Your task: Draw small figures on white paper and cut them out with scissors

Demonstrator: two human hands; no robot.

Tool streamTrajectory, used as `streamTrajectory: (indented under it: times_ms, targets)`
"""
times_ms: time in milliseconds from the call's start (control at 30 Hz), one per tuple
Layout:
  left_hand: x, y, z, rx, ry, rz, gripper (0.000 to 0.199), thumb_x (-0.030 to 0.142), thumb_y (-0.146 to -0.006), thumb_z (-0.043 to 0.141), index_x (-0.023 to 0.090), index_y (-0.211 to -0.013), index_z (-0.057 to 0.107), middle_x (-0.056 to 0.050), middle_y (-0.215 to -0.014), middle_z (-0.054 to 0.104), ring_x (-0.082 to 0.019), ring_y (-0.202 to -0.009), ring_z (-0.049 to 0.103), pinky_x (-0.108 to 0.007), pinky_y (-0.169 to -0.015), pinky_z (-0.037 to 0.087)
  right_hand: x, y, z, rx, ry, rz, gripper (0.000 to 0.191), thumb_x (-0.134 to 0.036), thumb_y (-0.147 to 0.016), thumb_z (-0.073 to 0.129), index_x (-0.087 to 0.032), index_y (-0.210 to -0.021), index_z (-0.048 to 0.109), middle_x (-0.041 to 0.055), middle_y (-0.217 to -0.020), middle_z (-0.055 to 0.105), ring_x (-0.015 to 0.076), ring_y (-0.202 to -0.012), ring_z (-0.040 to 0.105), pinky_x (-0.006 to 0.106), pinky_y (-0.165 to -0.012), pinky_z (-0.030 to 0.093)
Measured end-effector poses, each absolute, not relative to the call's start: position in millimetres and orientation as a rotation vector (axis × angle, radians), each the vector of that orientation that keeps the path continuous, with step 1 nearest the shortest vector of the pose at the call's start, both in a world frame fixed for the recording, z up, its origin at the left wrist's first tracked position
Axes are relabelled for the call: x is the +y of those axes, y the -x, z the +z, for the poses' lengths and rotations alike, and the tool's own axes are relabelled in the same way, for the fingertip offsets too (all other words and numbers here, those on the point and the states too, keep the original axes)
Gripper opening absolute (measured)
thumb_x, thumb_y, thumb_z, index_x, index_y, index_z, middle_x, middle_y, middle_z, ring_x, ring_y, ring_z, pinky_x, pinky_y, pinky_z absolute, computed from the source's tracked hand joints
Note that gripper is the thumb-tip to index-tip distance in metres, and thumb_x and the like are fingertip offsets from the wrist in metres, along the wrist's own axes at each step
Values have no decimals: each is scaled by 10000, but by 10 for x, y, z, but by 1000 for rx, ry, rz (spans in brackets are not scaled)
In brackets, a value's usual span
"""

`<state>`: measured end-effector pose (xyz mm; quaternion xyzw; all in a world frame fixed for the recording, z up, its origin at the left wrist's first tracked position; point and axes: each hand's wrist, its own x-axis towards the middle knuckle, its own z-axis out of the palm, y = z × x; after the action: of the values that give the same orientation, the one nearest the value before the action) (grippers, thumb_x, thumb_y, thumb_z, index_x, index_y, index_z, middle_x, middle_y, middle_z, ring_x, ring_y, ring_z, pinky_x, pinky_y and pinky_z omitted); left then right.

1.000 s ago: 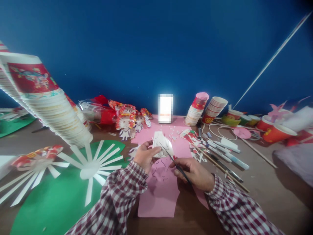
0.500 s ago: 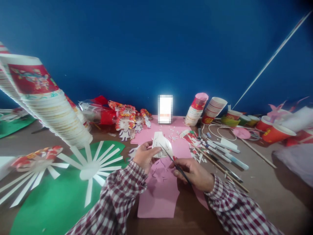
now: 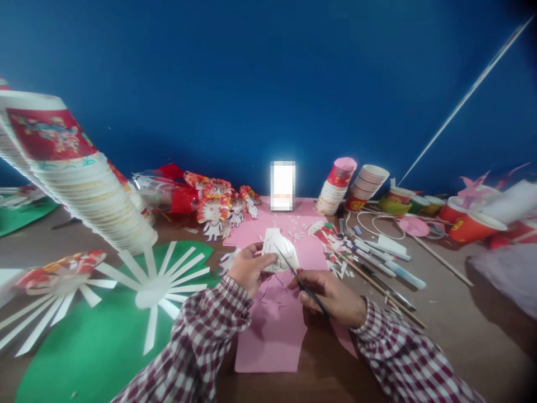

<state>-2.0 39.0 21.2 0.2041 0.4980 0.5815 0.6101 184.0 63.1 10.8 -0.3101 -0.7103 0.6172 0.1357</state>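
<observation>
My left hand is closed on a white paper cut-out with dark drawn outlines, thumb on top and fingers beneath. In my right hand is a pair of dark-handled scissors, gripped between thumb and fingers; the handle is partly hidden. Their thin blades lie across the drawing, pointing up and left, and I cannot make out how far apart they are. Below both hands lies a pink paper sheet with dark pen lines on it.
To the left, white paper strips fan out on green paper, beside a tall leaning stack of paper cups. Several decorated paper figures stand behind my left hand. Pens, a wooden stick and paper scraps lie right.
The paper cut-out has tilted slightly, and its lit right edge looks less bright. Both hands keep their grip and have hardly moved. The whole view has shifted very slightly.
</observation>
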Motion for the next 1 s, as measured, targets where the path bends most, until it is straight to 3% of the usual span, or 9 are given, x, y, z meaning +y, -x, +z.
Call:
streamTrajectory:
  times_ms: [1000]
  targets:
    - [380,12,242,1123,-449,1343,297,71,-623,652,109,-900,552,-41,-694,626,-114,-558,582,-226,-523,463,614,-1828,148,-2158,924,1649,409,-489,-786,559,-105,-924,584,-39,-582,418,63,-465,382,188,-437,305]
